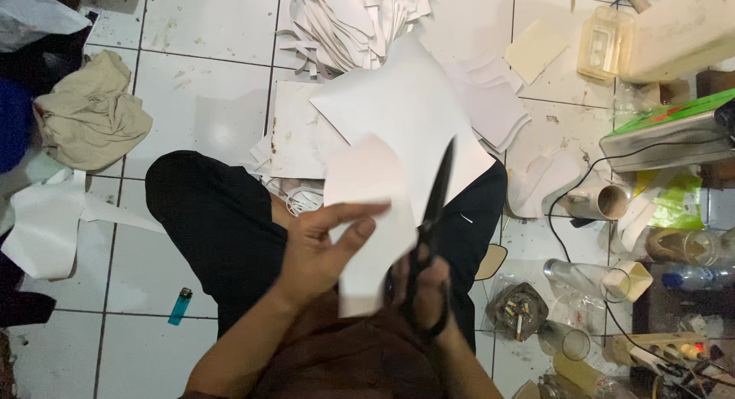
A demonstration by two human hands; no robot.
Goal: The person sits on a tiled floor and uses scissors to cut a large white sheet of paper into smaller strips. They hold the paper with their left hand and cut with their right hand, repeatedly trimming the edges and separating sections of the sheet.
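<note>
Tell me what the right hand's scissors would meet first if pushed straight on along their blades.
The right hand points the black scissors up and away. Their tips already overlap the large white sheet, so that probably comes first; beyond it lies the pile of white cut pieces. Depth is unclear.

The scissors (433, 207) were black, the cut paper piece (367, 215) white, the trousers (222, 223) black, the lighter (181, 305) blue, the crumpled cloth (92, 116) beige, the floor tiles (207, 100) white.

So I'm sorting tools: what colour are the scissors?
Black, blades and handles; the head view shows the scissors.
</note>
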